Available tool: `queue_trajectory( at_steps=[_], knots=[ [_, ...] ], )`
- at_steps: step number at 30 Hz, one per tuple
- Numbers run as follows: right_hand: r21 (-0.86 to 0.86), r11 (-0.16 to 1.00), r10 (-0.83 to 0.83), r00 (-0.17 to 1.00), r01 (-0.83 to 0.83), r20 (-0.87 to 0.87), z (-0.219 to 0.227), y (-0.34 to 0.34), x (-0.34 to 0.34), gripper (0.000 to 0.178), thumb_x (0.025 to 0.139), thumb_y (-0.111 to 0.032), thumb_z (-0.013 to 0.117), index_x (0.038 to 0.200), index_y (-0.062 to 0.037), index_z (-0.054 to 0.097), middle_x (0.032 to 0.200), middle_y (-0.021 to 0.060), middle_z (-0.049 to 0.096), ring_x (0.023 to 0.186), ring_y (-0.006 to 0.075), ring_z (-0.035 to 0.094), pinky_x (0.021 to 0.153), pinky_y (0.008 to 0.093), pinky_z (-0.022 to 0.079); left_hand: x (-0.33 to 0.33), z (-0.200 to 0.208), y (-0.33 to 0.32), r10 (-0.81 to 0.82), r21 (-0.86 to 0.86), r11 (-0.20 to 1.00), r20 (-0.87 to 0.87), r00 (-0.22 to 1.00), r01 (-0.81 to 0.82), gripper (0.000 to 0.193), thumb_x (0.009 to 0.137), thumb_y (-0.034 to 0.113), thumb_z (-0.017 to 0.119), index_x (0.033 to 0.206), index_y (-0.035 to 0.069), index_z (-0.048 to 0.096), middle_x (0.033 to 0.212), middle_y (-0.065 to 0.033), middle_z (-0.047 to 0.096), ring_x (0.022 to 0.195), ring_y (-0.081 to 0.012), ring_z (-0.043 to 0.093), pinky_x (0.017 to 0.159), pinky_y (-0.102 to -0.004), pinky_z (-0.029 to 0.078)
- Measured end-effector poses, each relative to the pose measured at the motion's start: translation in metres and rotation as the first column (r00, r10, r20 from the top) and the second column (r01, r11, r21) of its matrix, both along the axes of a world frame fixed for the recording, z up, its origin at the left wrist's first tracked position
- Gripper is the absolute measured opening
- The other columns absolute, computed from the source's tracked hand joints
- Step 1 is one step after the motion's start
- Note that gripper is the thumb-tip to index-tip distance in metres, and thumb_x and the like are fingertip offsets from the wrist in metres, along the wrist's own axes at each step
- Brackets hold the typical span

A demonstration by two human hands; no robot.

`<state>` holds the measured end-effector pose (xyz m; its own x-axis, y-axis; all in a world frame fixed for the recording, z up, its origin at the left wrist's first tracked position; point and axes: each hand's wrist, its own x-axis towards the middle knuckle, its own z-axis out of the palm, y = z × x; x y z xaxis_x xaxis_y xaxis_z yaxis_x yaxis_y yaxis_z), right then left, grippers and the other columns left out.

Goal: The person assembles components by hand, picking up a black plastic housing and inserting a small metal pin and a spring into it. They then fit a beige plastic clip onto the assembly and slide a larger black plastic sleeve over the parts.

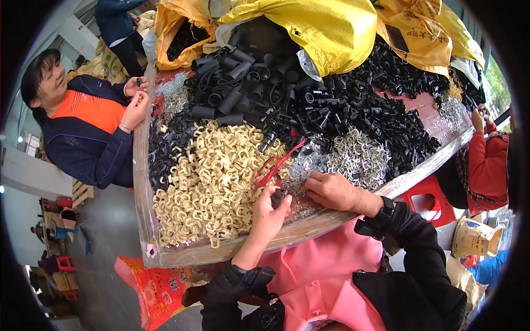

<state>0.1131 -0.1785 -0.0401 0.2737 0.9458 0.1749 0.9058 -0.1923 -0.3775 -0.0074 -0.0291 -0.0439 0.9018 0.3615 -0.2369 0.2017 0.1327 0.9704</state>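
Note:
My left hand [267, 216] is closed round a small black plastic part [279, 195], held upright above the near edge of the table. To its right, my right hand [334, 191] has its fingers curled down at a heap of tiny silver metal pieces [307, 165]. Its fingertips are pressed together, and whatever they pinch is hidden. Left of my left hand spreads a big pile of cream-coloured U-shaped clips [207, 176]. Silver curved metal pieces [359, 158] are heaped just beyond my right hand. A red strap [281, 164] lies between the clips and the tiny pieces.
A wooden rim [243, 248] borders the table. Black tubes [232, 94] and black parts [397, 105] are piled at the back, under yellow sacks [326, 33]. One person [88, 127] works at the left, another [488, 160] at the right. A red stool [428, 201] stands right.

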Motion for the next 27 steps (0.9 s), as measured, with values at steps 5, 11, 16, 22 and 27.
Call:
queue_trajectory(
  at_steps=[5,11,16,22,27],
  knots=[
    [-0.034,0.998,-0.044,0.999,0.043,-0.025,0.004,0.0,-0.007,0.014,0.072,-0.013,0.054,0.079,-0.0027,0.048,0.073,0.0108,0.048,0.053,0.0273,0.053,0.046,0.0349,0.045,0.003,0.01,-0.004,-0.212,0.657,0.751,0.146,0.966,0.066,0.02,0.069,0.001,0.06,0.087,0.001,0.051,0.068,-0.008,0.052,0.062,-0.0185,0.055,0.054,-0.0282,0.043],
    [0.235,0.972,0.056,0.958,0.013,-0.282,0.0,-0.003,-0.001,0.01,0.077,-0.011,0.053,0.081,-0.0016,0.05,0.07,0.0082,0.05,0.053,0.021,0.052,0.05,0.0295,0.044,0.007,0.016,-0.01,-0.281,0.67,0.735,0.157,0.947,0.107,0.032,0.062,-0.004,0.061,0.093,0.004,0.053,0.079,-0.0127,0.055,0.071,-0.0291,0.056,0.061,-0.0333,0.045],
    [-0.012,0.985,-0.065,0.309,0.17,-0.949,0.006,-0.002,-0.004,0.011,0.083,-0.011,0.05,0.081,-0.0004,0.051,0.064,0.0025,0.049,0.051,0.0097,0.045,0.049,0.0212,0.037,0.008,0.015,-0.014,-0.221,0.633,0.773,0.225,0.949,0.03,0.024,0.066,-0.002,0.062,0.089,0.003,0.055,0.076,-0.0086,0.058,0.069,-0.0201,0.058,0.059,-0.0276,0.045],
    [-0.059,0.965,-0.001,-0.22,0.256,-0.975,0.004,-0.003,-0.011,0.011,0.084,-0.011,0.05,0.079,-0.0022,0.051,0.063,-0.0021,0.048,0.051,0.0051,0.041,0.044,0.0178,0.031,0.01,0.011,-0.014,-0.204,0.623,0.782,0.266,0.942,-0.006,0.017,0.069,0.0,0.062,0.084,0.003,0.055,0.07,-0.0068,0.057,0.061,-0.0148,0.058,0.055,-0.0245,0.044],
    [0.009,0.976,-0.011,0.092,0.216,-0.996,0.004,-0.004,-0.012,0.013,0.084,-0.013,0.05,0.077,-0.0021,0.05,0.064,-0.001,0.049,0.05,0.0053,0.041,0.045,0.0185,0.032,0.008,0.003,-0.012,-0.136,0.229,0.967,0.113,0.984,0.108,0.008,0.076,0.007,0.059,0.079,0.001,0.055,0.062,-0.003,0.055,0.053,-0.009,0.053,0.049,-0.021,0.041]
  ],
)
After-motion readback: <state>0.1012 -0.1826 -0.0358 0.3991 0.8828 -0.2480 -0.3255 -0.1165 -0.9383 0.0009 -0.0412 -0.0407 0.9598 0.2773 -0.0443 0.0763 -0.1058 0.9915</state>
